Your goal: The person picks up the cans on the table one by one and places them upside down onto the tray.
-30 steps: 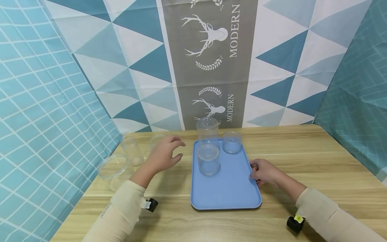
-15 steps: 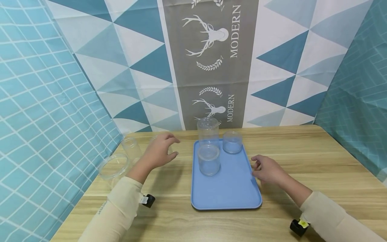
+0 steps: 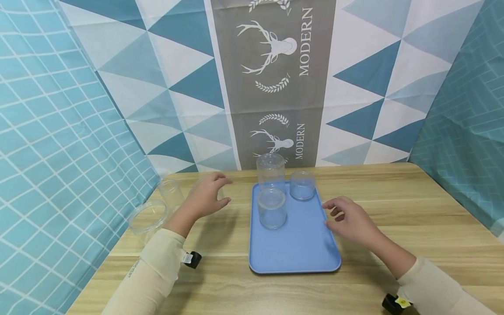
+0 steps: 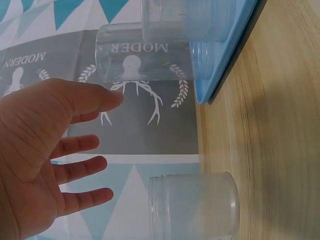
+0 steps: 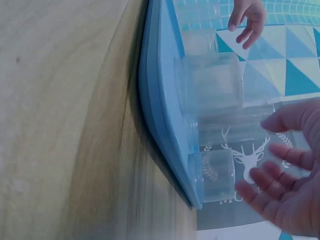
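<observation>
A blue tray [image 3: 293, 251] lies on the table and bears three clear jars: a tall jar [image 3: 270, 170] at the back left, a short jar [image 3: 302, 186] at the back right, and a medium jar [image 3: 271, 209] in front of the tall one. My left hand [image 3: 202, 199] hovers left of the tray, fingers spread and loosely bent, holding nothing; a clear jar [image 4: 195, 205] stands close by, mostly hidden behind the hand in the head view. Just above the tray's right rim is my right hand [image 3: 350, 221], fingers relaxed and apart from the jars, with nothing in it.
At the table's left side stand a wide clear jar [image 3: 147, 218] and a narrow clear jar [image 3: 170, 192], both partly covered by my left arm. Patterned cloth [image 3: 275, 87] hangs behind the wooden table [image 3: 401, 210] and along both sides.
My right hand has let go of the tray's right edge and risen, its fingers loosening. The left hand has shifted slightly left. Tray and jars stay where they were.
</observation>
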`<state>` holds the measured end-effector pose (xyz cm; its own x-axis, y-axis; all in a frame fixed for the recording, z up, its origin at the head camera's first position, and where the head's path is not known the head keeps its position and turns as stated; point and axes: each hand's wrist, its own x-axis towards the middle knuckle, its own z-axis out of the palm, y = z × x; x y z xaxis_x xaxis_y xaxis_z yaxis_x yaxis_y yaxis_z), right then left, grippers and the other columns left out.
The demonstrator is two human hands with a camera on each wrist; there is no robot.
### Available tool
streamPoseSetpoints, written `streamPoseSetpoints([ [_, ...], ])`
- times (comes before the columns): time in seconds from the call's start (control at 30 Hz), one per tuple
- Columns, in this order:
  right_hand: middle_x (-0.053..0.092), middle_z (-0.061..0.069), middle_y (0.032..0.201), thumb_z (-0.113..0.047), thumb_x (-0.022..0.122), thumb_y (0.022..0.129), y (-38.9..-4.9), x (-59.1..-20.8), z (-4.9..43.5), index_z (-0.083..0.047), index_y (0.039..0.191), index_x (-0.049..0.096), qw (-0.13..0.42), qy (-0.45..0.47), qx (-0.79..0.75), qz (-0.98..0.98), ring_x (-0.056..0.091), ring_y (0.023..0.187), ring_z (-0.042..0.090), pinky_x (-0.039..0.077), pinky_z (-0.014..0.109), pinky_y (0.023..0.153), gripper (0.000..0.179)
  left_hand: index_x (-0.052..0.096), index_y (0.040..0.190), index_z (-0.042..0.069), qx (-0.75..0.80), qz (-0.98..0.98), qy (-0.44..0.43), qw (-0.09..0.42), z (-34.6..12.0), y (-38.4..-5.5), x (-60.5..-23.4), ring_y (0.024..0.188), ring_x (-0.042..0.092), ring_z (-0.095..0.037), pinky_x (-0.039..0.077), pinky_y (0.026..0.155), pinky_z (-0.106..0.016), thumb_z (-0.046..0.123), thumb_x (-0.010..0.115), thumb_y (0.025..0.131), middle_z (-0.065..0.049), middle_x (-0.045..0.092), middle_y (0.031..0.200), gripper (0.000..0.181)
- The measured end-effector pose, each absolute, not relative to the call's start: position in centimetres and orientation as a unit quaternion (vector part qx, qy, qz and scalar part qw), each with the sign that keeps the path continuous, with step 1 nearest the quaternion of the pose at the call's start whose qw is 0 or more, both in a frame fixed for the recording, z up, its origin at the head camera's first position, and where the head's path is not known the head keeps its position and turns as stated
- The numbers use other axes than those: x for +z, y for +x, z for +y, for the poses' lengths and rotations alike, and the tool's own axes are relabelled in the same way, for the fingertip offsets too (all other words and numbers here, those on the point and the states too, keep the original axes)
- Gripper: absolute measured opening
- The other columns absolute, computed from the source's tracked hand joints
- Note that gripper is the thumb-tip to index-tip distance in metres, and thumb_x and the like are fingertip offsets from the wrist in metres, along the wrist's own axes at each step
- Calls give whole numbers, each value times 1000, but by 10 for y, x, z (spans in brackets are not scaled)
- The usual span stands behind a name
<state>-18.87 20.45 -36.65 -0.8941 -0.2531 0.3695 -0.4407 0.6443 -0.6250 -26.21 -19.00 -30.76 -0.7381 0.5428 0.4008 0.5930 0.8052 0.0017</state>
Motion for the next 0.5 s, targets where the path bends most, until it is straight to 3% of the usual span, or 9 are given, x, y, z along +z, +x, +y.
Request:
streamPoseSetpoints([
  [0.17,60,6,105,-1,79,78,-181,-365,200,-7,107,67,163,231,384,-879,61,90,26,56,39,76,32,66,122,8,-60,-935,-296,187,-190,-264,-308,111,56,-36,47,93,-51,23,79,81,-17,59,122,45],
  [0.5,59,-2,106,1,82,71,-175,-369,189,-12,106,65,207,313,367,-851,60,90,12,57,34,75,42,65,123,6,-58,-944,-277,170,-190,-268,-306,113,55,-37,47,94,-51,23,78,81,-18,57,124,46],
])
